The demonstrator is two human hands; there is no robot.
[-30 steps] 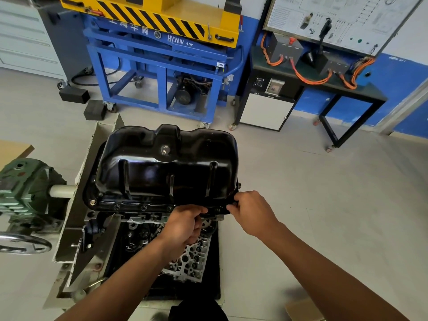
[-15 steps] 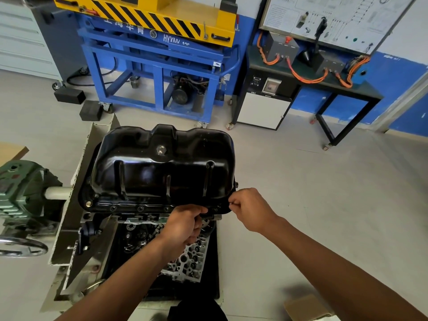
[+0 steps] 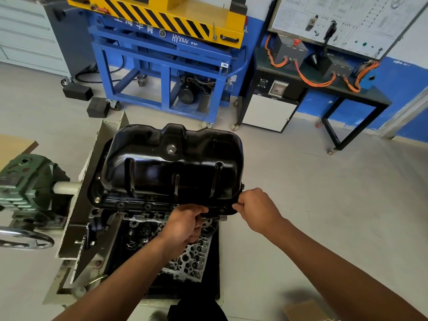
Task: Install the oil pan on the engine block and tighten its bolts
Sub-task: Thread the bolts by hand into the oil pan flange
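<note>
Both hands were at the near flange of the oil pan [image 3: 171, 163]: the left hand [image 3: 183, 225] curled against its edge, the right hand [image 3: 257, 209] pinching its right corner. Whether either held a bolt could not be told. The pan sat on the engine block [image 3: 139, 230]; with no tool in view, tightening was judged still to do.

- one oil pan [image 3: 171, 167], with three ribs down its near side and one drain plug [image 3: 171, 148]
- one engine block [image 3: 143, 232]
- two black blocks [image 3: 77, 92] [image 3: 97, 108] on the floor, upper left
- one handwheel [image 3: 25, 238], left edge
- one blue cart [image 3: 162, 66] up top
</note>
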